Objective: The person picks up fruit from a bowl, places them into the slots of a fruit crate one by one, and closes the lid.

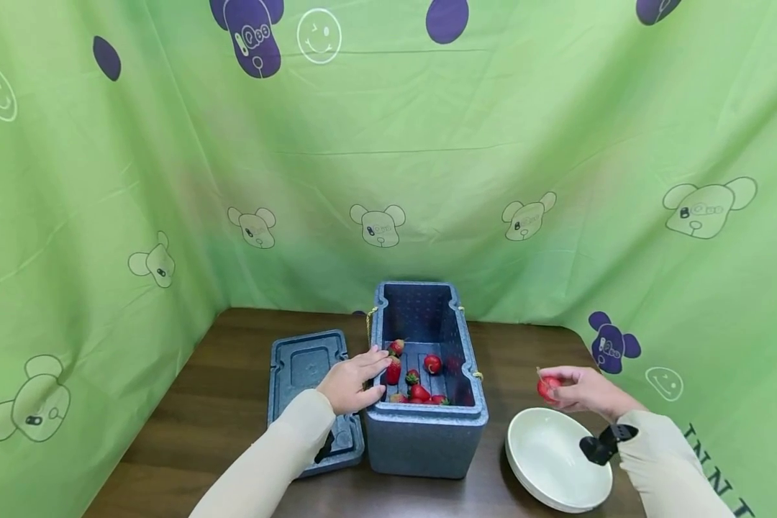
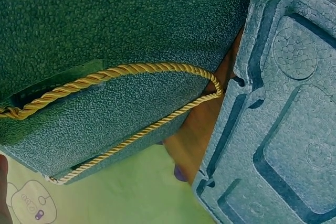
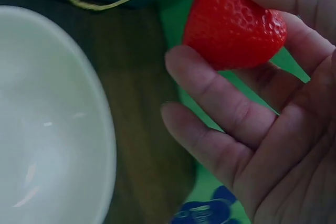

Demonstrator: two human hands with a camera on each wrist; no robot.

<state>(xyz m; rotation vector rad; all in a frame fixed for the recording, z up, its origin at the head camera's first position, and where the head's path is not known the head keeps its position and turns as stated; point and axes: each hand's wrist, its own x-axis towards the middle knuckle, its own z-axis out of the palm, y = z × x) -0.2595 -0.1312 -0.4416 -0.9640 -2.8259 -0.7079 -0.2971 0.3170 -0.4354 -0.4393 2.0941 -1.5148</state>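
Observation:
A blue-grey foam box (image 1: 424, 444) stands lidless on the table, with several red strawberries (image 1: 432, 363) on its floor, mostly toward the near end. My left hand (image 1: 352, 381) rests on the box's left rim, its fingers reaching over the edge. Over to the right, my right hand (image 1: 585, 393) pinches a strawberry (image 3: 231, 30) between thumb and fingers; the two lower fingers stay off it in the right wrist view. That strawberry is held in the air just beyond a white bowl (image 1: 547, 457). Only a sliver of the left hand shows in the left wrist view.
The foam lid (image 1: 307, 367) lies on the brown table (image 1: 201, 403), left of the box and partly under my left forearm. A yellow rope handle (image 2: 142, 67) hangs along the box's side. Green printed cloth (image 1: 388, 144) hangs behind and at both sides.

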